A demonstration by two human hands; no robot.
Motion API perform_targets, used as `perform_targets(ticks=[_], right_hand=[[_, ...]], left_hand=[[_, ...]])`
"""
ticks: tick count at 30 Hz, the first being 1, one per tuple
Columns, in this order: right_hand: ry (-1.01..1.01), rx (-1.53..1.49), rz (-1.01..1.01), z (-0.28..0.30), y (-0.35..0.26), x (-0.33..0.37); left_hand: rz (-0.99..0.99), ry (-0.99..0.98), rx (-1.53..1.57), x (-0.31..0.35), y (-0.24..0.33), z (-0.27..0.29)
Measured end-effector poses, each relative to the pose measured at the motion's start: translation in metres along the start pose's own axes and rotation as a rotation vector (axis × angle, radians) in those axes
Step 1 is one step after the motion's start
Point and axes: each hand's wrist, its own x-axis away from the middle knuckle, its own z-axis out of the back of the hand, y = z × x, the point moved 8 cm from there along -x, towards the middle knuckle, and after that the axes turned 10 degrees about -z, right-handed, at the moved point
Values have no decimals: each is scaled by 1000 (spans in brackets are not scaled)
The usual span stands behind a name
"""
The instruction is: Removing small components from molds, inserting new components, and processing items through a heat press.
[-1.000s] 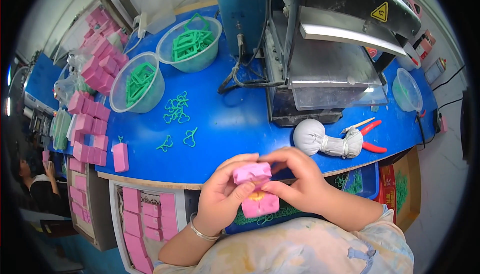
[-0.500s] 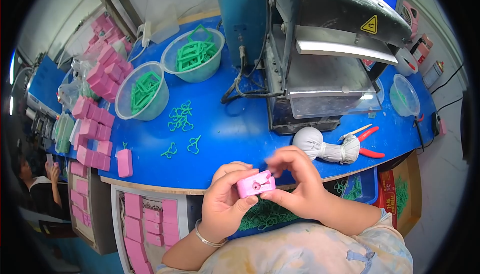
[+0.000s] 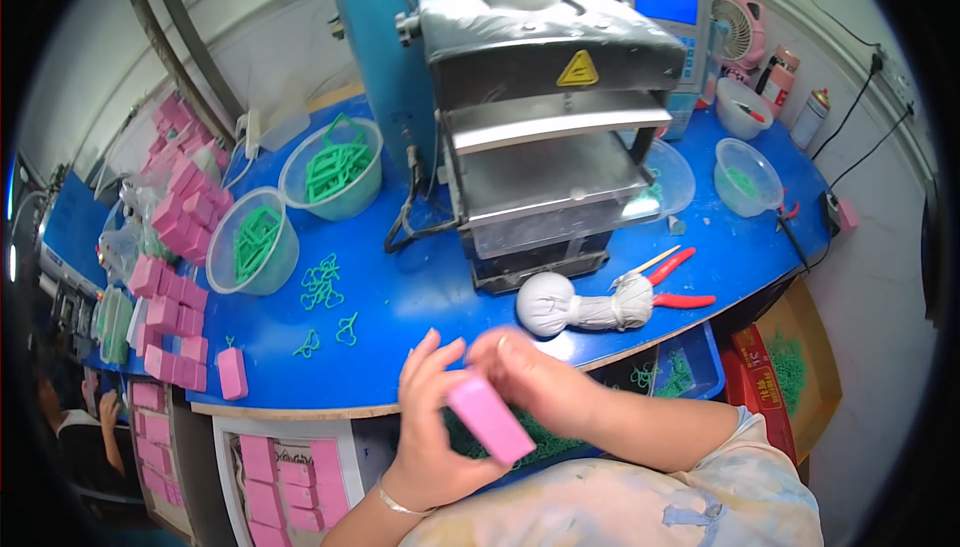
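Observation:
My left hand (image 3: 430,447) grips a small pink block (image 3: 492,421), thumb beneath and fingers up along its far side. The block is tilted, a plain long face showing; the end with the opening is turned out of sight. Close against the block's upper end is my right hand (image 3: 540,384), its fingers bent and smeared by motion. I cannot make out whether they hold anything. On the blue table beyond lie a pile of green wire-like loops (image 3: 322,283) and two separate green loops (image 3: 346,329). Another pink block (image 3: 232,374) stands at the left, a green piece at its top.
A press machine (image 3: 555,137) stands at the back. Before it lie a cloth-wrapped bundle (image 3: 548,305) and red-handled pliers (image 3: 684,300). Bowls of green frames (image 3: 288,265) and stacked pink blocks (image 3: 178,367) are at left. Below the table edge, a blue bin (image 3: 712,387) holds green pieces.
The pink block has turned from showing its open end to a long plain face. My right hand has moved over its upper end. The view has shifted to the right.

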Motion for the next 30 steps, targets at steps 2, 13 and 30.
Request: perform_targets(ticks=[2, 13, 30], right_hand=[[94, -19, 184, 26, -41, 0], [-102, 37, 186, 46, -76, 68], [-376, 177, -422, 18, 22, 72]], left_hand=[[179, 264, 426, 7, -10, 9], [412, 623, 797, 26, -11, 32], [91, 131, -350, 48, 26, 29]])
